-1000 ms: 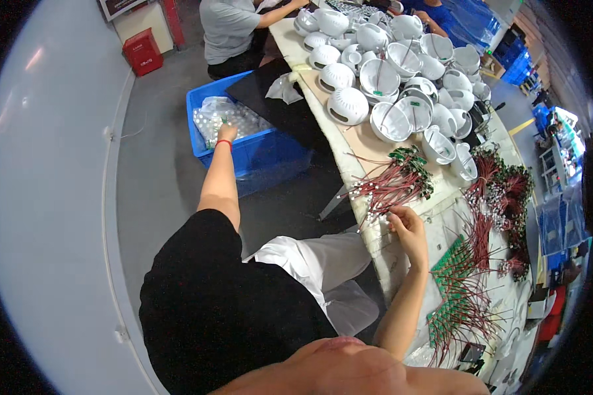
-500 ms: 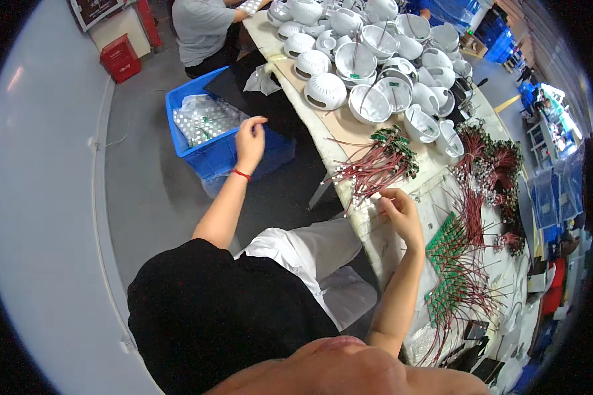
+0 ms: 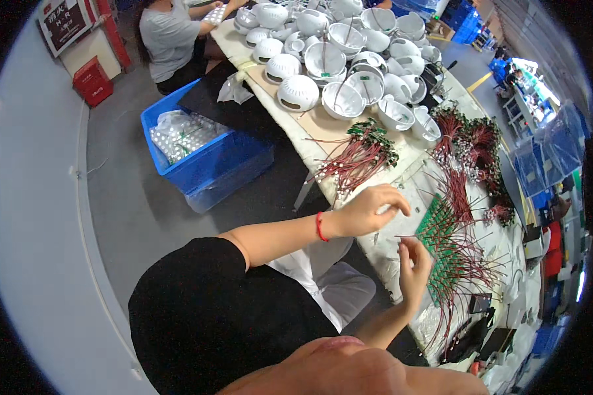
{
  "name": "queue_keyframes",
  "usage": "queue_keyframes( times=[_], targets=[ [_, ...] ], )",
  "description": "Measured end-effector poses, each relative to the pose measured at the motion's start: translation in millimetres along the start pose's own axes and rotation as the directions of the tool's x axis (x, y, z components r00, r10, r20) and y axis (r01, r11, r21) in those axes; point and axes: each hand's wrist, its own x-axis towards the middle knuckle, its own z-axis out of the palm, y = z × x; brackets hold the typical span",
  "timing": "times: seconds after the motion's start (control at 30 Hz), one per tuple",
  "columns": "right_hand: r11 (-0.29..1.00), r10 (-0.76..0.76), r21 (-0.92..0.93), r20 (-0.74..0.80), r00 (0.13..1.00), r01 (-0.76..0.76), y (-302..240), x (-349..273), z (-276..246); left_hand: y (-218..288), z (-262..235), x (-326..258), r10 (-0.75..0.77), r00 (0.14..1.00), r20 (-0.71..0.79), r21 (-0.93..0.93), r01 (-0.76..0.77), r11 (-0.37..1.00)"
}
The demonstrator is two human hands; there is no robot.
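Observation:
My left hand (image 3: 374, 209), with a red cord on its wrist, reaches over the table edge. Its fingers are bent and apart, and nothing shows between them. Just below it my right hand (image 3: 415, 266) has its fingers curled in, with a thin dark red wire (image 3: 402, 236) at the fingertips; the pinch itself is partly hidden. The right hand is beside a panel of green circuit boards (image 3: 437, 227) with many dark red wires standing out. Beyond the left hand lies a loose pile of dark red wires (image 3: 359, 161) with white plugs and small boards.
White domed plastic housings (image 3: 298, 92) crowd the table's far end. Bundled red wires (image 3: 484, 141) lie along the right side. Left of the table stands a blue bin (image 3: 211, 164) with dotted white sheets inside. Another person (image 3: 171, 43) sits at the far left.
My left hand has swung from above the blue bin right to the table. My right hand has drawn back from the wire pile to the green panel. The view has shifted slightly.

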Motion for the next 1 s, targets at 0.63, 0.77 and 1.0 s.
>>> queue_keyframes(
  times=[0.63,0.77,1.0],
  targets=[
    [0.773,0.113,-0.591,-0.232,0.966,-0.232,51,-17,-28,-101,134,92,-0.142,0.965,-0.221,-0.145,0.111,0.983],
    [0.833,0.065,-0.523,-0.234,0.97,-0.182,59,0,-31,-113,134,91,-0.056,0.975,-0.216,-0.089,0.038,0.995],
    [0.723,0.122,-0.663,-0.154,0.981,-0.194,46,46,-42,-116,132,93,-0.107,0.982,-0.155,-0.133,0.087,0.987]
  ],
)
